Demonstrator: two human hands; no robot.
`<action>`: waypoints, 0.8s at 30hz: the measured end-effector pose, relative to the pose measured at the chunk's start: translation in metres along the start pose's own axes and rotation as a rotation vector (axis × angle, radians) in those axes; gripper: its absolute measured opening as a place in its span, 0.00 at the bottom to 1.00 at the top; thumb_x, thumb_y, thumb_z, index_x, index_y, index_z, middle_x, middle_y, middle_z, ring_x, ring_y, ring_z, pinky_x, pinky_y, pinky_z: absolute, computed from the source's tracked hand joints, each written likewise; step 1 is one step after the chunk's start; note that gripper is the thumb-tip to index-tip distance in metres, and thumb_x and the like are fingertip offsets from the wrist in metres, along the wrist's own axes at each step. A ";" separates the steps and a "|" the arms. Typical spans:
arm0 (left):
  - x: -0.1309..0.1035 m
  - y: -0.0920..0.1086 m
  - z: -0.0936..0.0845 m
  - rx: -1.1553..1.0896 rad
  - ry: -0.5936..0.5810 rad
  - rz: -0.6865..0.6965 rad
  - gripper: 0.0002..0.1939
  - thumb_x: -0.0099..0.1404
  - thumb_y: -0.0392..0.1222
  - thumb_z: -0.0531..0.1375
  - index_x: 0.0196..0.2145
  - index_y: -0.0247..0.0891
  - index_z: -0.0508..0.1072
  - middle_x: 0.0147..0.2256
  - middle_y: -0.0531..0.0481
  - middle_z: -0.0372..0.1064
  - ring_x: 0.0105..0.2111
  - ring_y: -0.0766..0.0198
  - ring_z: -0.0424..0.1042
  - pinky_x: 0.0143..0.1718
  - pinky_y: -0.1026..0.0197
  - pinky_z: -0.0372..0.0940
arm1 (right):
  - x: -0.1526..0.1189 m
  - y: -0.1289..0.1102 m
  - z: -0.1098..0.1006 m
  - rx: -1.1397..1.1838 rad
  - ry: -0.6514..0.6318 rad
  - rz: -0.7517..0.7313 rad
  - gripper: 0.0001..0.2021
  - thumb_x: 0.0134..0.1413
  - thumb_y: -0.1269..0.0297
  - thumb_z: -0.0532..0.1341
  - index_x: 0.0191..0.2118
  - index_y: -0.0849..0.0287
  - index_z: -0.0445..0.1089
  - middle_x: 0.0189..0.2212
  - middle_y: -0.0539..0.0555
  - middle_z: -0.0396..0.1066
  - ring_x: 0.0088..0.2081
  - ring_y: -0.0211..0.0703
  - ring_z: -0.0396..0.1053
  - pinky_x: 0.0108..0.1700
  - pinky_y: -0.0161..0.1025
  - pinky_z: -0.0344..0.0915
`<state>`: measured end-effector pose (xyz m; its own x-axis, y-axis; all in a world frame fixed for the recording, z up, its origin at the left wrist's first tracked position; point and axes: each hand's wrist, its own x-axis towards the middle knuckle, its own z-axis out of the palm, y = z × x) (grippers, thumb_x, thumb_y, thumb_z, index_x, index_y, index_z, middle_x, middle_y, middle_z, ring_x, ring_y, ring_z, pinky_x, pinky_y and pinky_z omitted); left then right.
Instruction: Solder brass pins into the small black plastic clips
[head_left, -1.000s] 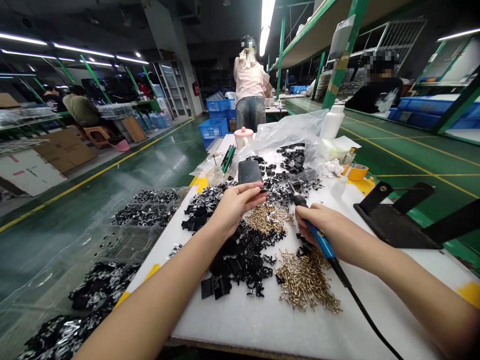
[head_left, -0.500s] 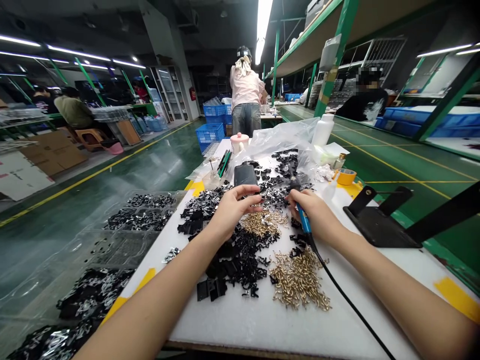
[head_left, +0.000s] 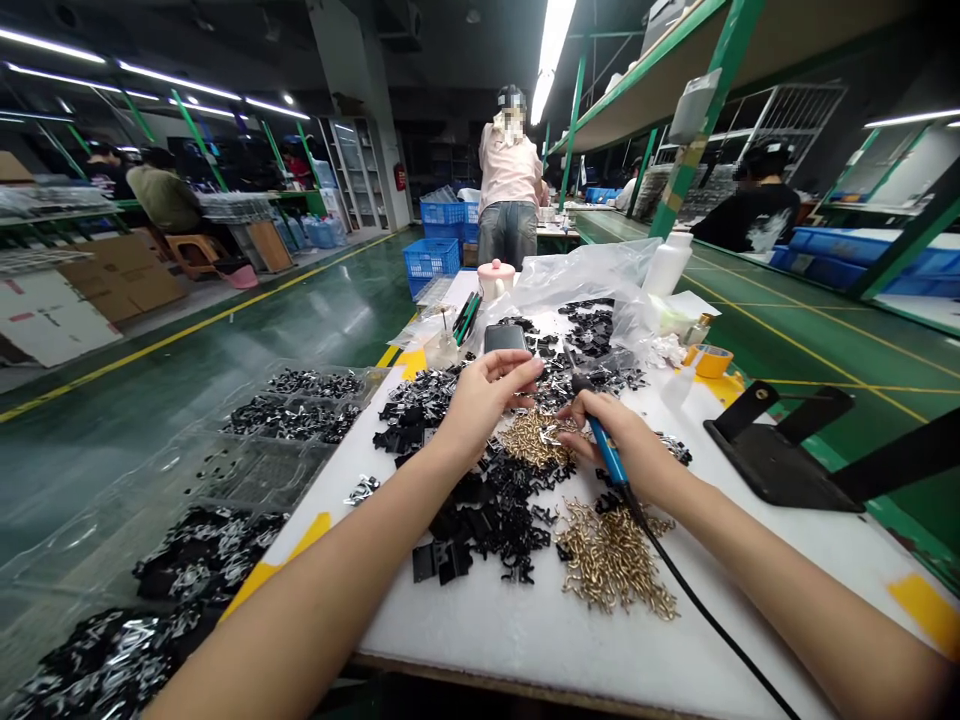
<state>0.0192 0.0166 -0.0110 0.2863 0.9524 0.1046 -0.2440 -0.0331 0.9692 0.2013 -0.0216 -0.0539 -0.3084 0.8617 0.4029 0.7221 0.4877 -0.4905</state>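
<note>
My right hand (head_left: 619, 435) is wrapped round a soldering iron (head_left: 607, 452) with a blue handle, its tip pointing away from me and its black cord trailing toward my forearm. My left hand (head_left: 491, 395) hovers over the parts with thumb and fingertips pinched together; whatever sits between them is too small to make out. Below and between the hands lies a pile of small brass-coloured bent pins (head_left: 536, 440). A second pile of brass pins (head_left: 615, 555) is nearer to me. Black plastic parts (head_left: 480, 520) are heaped beneath my left wrist.
A dark phone-like slab (head_left: 505, 340) lies past my left hand. Behind are a lidded cup (head_left: 495, 280), clear plastic sheeting (head_left: 585, 270) and a white bottle (head_left: 667, 265). Orange tape (head_left: 712, 362) and a black metal stand (head_left: 780, 450) are on the right. Trays of parts (head_left: 292, 420) stand left.
My left fingers have closed from a looser curl into a pinch. The soldering iron is still in my right hand, whose lower fingers have loosened. The whole view has shifted slightly.
</note>
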 end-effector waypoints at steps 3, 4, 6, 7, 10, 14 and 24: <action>-0.001 0.005 0.001 -0.035 0.038 0.068 0.13 0.53 0.43 0.64 0.36 0.35 0.70 0.32 0.50 0.66 0.28 0.70 0.66 0.26 0.68 0.65 | 0.000 -0.002 0.005 0.034 -0.045 -0.019 0.09 0.52 0.63 0.56 0.29 0.55 0.53 0.30 0.51 0.61 0.32 0.41 0.63 0.34 0.39 0.63; -0.002 0.006 0.001 -0.040 0.037 0.077 0.13 0.54 0.43 0.64 0.36 0.35 0.69 0.32 0.50 0.65 0.27 0.71 0.66 0.26 0.69 0.65 | 0.000 -0.001 0.007 0.039 -0.052 -0.021 0.09 0.52 0.63 0.56 0.28 0.55 0.53 0.30 0.51 0.61 0.31 0.40 0.63 0.34 0.39 0.63; -0.002 0.007 0.002 -0.040 0.029 0.076 0.13 0.54 0.43 0.64 0.36 0.35 0.69 0.32 0.50 0.65 0.27 0.71 0.66 0.25 0.69 0.64 | 0.000 0.000 0.009 0.046 -0.054 -0.021 0.09 0.53 0.64 0.56 0.28 0.55 0.53 0.29 0.50 0.60 0.30 0.40 0.63 0.34 0.39 0.63; -0.003 0.006 0.003 -0.039 0.021 0.071 0.13 0.54 0.43 0.64 0.36 0.35 0.69 0.32 0.50 0.65 0.27 0.71 0.66 0.25 0.69 0.64 | 0.000 0.000 0.009 0.047 -0.051 -0.020 0.09 0.52 0.64 0.56 0.28 0.56 0.53 0.28 0.50 0.60 0.30 0.40 0.62 0.33 0.39 0.63; -0.002 0.005 0.003 -0.023 0.001 0.067 0.14 0.54 0.43 0.64 0.36 0.34 0.68 0.33 0.49 0.65 0.28 0.70 0.66 0.26 0.68 0.65 | 0.001 0.000 0.008 0.053 -0.022 -0.016 0.09 0.52 0.65 0.57 0.28 0.55 0.53 0.29 0.50 0.61 0.31 0.40 0.64 0.34 0.39 0.64; 0.000 0.000 0.001 0.124 -0.028 0.097 0.16 0.51 0.40 0.65 0.38 0.34 0.69 0.39 0.45 0.65 0.30 0.68 0.68 0.29 0.66 0.65 | -0.002 -0.003 -0.005 0.042 0.105 0.009 0.09 0.53 0.64 0.57 0.29 0.55 0.53 0.35 0.53 0.64 0.39 0.44 0.66 0.40 0.43 0.63; -0.016 -0.009 0.013 0.522 -0.251 0.197 0.16 0.52 0.36 0.62 0.41 0.36 0.70 0.35 0.46 0.69 0.28 0.67 0.67 0.29 0.65 0.64 | -0.019 -0.023 -0.025 0.026 0.316 -0.095 0.11 0.53 0.66 0.59 0.29 0.54 0.53 0.37 0.55 0.67 0.42 0.47 0.67 0.42 0.45 0.63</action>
<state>0.0294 -0.0021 -0.0184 0.5074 0.8148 0.2806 0.1538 -0.4061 0.9008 0.2057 -0.0525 -0.0306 -0.1639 0.7280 0.6657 0.6822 0.5710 -0.4566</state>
